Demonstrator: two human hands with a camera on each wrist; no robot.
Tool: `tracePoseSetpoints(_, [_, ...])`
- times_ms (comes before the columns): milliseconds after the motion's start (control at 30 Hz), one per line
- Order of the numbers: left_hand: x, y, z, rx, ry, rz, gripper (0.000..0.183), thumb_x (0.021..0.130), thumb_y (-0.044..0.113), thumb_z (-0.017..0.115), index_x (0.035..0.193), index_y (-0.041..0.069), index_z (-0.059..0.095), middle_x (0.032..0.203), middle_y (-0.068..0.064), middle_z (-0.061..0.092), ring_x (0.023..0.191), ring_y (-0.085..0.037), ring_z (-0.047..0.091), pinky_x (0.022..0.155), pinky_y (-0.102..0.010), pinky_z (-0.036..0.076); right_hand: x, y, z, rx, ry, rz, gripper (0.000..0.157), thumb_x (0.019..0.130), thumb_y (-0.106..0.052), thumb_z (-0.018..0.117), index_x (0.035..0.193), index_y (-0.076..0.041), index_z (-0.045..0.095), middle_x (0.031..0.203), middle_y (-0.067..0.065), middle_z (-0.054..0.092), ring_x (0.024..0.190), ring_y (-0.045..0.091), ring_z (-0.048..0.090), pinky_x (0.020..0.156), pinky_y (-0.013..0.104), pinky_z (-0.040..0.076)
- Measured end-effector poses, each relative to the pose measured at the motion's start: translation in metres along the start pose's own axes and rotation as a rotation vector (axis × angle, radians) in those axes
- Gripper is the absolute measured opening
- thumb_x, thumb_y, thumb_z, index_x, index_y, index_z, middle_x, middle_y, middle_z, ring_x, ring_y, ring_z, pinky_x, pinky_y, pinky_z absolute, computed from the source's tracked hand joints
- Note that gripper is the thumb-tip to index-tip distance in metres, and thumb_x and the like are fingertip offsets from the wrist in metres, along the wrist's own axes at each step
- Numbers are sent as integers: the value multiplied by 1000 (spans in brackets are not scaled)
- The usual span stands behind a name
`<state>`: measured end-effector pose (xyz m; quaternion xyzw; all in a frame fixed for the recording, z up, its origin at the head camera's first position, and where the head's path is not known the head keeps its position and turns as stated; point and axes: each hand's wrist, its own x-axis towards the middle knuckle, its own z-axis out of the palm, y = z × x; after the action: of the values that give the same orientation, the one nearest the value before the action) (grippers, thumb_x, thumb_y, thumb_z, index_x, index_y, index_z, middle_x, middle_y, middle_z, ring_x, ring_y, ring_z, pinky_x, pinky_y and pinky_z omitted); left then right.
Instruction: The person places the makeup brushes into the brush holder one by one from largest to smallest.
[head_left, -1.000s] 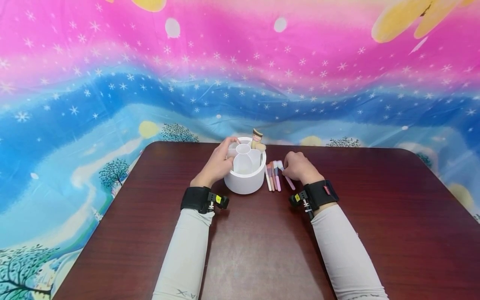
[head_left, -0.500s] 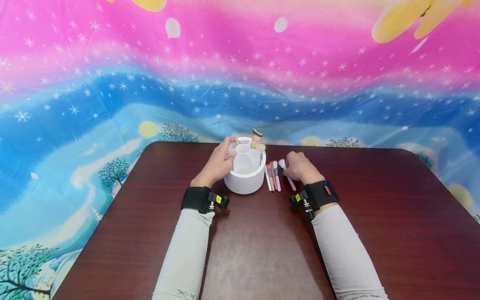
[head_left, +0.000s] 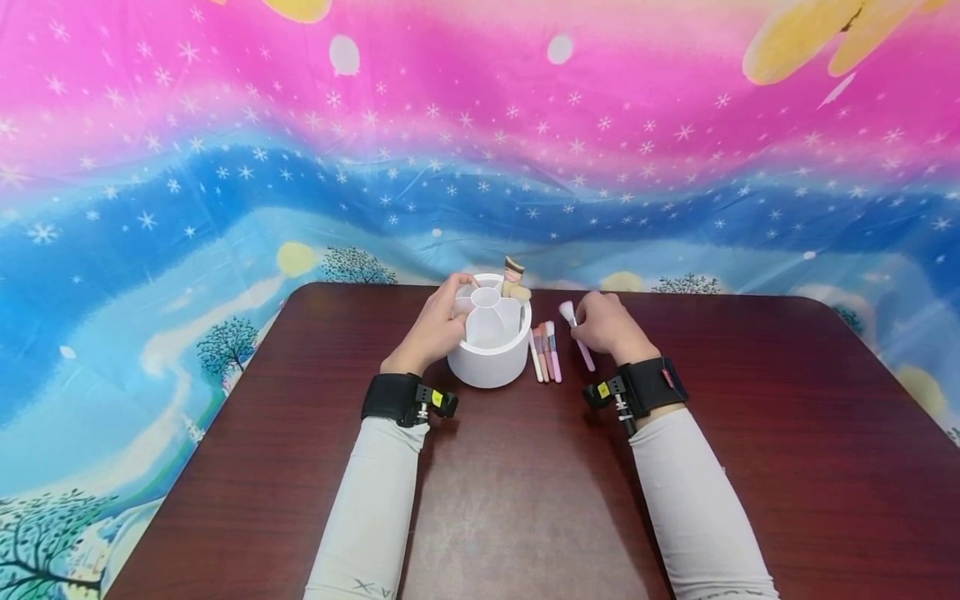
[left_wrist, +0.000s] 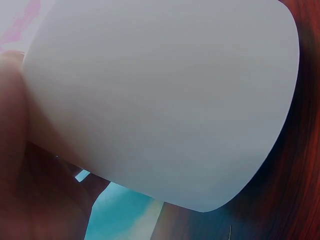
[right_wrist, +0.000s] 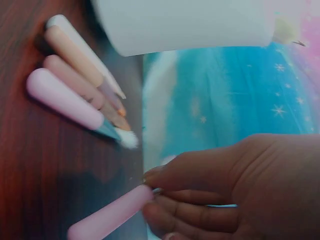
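A right hand (head_left: 609, 327) pinches a pink-handled brush (head_left: 584, 352) near its neck, at three o'clock from a white holder (head_left: 489, 367) that the left hand (head_left: 435, 327) grips by the rim at nine o'clock, above a dark red-brown table (head_left: 487, 500). The holder is round and smooth-walled, divided inside by curved partitions around a central ring (head_left: 486, 307); a beige figure-like piece (head_left: 514, 271) in a dark-banded cap rises at its one o'clock. The pinched brush points its fluffy white bristles toward eleven o'clock, its smooth, round-ended handle slanting toward five; whether the handle touches the tabletop cannot be told. Between holder and right hand, just past the holder's three o'clock, four brushes (head_left: 547, 354) lie side by side, bristles toward twelve, their plump handles white, peach, mauve and pink. The table's streaked grain takes a pale sheen toward six o'clock between the sleeved forearms (head_left: 367, 508). At twelve, its far edge passes close behind the holder, corners rounded, against a creased pink-and-blue backdrop (head_left: 480, 192) printed with snowflakes. From the right hand, broad tabletop stretches toward three and four o'clock, reaching the slanting right edge.
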<state>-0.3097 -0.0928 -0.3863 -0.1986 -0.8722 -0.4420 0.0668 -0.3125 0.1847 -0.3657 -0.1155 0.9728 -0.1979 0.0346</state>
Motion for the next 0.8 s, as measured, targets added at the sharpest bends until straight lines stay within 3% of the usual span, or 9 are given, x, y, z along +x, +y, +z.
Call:
tracePoseSetpoints(200, [1,-1,0,1,7,9,50,84,-5,46,128,19,39,136,-1,41,123,-9,31,102,-45,30,-1,-10,-11,114,185,-57,9,86,-10,61,86,-2,64,80,11,62,68,22,55,62,37,47])
tracePoseSetpoints(300, [1,0,0,-3,7,6,51,84,-5,46,128,19,39,136,-1,40,124,-9,31,103,-44,30,-3,-19,-19,186,298,-112,13,86,-11,62,94,-1,65,87,12,66,75,22,59,68,39,50])
tracePoseSetpoints(533, [0,1,0,-14,1,-11,52,85,-5,45,129,22,38,139,0,38,124,-8,30,101,-46,31,-13,-38,-35,300,571,-276,14,85,-11,65,96,-2,66,82,6,65,71,13,58,68,33,49])
tracePoseSetpoints(667, [0,0,1,-17,1,-13,53,85,-4,45,129,23,38,140,1,37,125,-8,29,101,-47,31,-18,-46,-40,366,628,-338,14,84,-13,67,95,-4,67,83,3,66,71,9,58,68,30,48])
tracePoseSetpoints(800, [0,0,1,-22,3,-7,53,85,-5,45,129,23,39,139,0,38,125,-9,30,101,-47,31,-20,-52,-42,471,613,-376,15,83,-14,68,95,-5,67,83,3,67,72,9,61,65,27,51])
